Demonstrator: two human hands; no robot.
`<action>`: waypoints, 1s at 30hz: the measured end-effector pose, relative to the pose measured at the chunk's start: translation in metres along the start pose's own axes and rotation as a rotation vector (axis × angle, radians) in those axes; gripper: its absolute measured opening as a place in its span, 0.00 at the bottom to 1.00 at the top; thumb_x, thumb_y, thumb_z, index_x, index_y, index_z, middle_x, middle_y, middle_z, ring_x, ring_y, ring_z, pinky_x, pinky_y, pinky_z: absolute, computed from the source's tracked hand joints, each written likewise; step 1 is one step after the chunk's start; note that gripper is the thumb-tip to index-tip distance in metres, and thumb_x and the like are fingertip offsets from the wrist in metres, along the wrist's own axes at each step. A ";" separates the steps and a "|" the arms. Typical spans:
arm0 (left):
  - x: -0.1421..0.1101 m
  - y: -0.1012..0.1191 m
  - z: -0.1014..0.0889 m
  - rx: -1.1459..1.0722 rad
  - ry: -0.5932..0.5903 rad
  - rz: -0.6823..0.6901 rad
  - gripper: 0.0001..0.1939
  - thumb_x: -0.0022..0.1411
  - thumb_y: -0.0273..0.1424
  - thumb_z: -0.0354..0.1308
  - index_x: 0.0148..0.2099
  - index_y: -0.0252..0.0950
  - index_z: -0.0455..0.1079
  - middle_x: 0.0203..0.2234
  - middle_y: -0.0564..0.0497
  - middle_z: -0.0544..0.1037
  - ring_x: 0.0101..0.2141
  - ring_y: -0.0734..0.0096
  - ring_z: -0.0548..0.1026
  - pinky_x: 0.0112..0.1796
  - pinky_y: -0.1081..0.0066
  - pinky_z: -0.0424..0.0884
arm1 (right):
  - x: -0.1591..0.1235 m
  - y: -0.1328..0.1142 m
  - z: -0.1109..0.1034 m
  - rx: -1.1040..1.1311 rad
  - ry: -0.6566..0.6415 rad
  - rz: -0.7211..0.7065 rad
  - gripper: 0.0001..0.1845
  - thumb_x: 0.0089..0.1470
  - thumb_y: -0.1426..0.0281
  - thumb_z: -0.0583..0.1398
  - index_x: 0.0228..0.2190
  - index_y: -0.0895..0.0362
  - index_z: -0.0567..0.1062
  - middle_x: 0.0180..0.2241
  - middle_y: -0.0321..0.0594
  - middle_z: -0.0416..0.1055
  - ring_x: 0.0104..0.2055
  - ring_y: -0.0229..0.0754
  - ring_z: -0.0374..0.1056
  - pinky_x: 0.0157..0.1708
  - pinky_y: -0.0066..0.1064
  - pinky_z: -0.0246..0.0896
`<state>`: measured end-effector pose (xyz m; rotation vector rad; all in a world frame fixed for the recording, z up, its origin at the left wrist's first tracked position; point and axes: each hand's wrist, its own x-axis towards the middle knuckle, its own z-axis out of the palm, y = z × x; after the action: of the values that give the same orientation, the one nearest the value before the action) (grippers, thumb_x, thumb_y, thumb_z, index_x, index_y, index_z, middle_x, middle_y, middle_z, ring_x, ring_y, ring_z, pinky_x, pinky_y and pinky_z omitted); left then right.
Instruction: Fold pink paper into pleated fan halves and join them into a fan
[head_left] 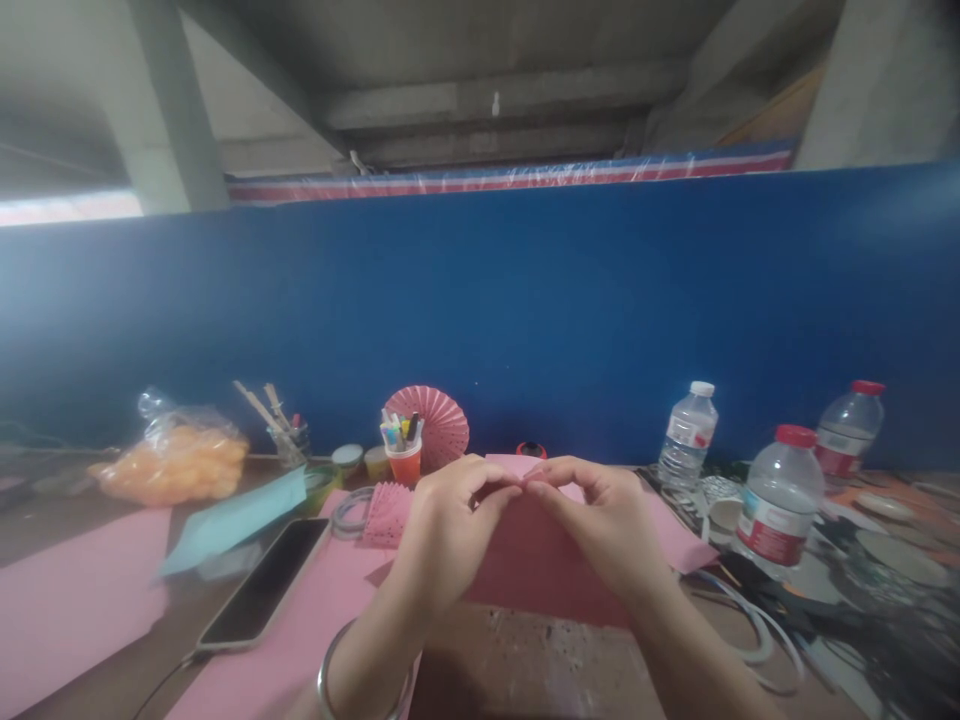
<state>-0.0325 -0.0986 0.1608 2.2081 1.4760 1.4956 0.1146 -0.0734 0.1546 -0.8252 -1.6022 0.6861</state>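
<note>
Both hands meet at the top edge of a sheet of pink paper, which hangs below them over the table. My left hand pinches the edge between thumb and fingers. Close beside it, my right hand pinches the same edge, the fingertips nearly touching. A small fold seems to be between the fingertips, partly hidden by them. To the left of my left hand lies a pleated pink paper piece with small holes, next to grey rings. A round pink paper fan stands behind.
A phone lies on pink paper at the left, near a light blue sheet and a bag of orange things. Behind stands a cup of pens. Plastic bottles and cables are at the right. A blue partition rises behind the table.
</note>
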 end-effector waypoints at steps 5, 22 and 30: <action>0.000 0.001 0.000 -0.022 -0.005 -0.022 0.07 0.55 0.27 0.52 0.29 0.38 0.70 0.26 0.53 0.74 0.28 0.73 0.71 0.31 0.72 0.66 | 0.000 0.000 -0.001 -0.001 0.013 0.028 0.03 0.41 0.71 0.61 0.19 0.57 0.73 0.26 0.38 0.74 0.31 0.42 0.70 0.36 0.34 0.62; -0.003 0.007 -0.001 0.037 -0.124 0.026 0.08 0.56 0.24 0.48 0.26 0.35 0.64 0.21 0.54 0.69 0.24 0.75 0.65 0.26 0.74 0.61 | 0.000 0.000 -0.004 -0.088 -0.125 -0.077 0.10 0.47 0.70 0.57 0.20 0.58 0.74 0.20 0.34 0.71 0.24 0.36 0.65 0.25 0.24 0.58; 0.001 0.003 0.001 -0.035 -0.104 -0.057 0.07 0.56 0.26 0.49 0.29 0.36 0.67 0.24 0.54 0.73 0.26 0.74 0.69 0.27 0.74 0.63 | 0.005 -0.002 -0.012 -0.081 -0.167 0.001 0.10 0.48 0.66 0.56 0.31 0.55 0.76 0.29 0.36 0.74 0.32 0.41 0.69 0.30 0.27 0.61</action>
<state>-0.0302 -0.0992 0.1623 2.1695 1.4574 1.3576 0.1251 -0.0708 0.1613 -0.8455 -1.7895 0.7096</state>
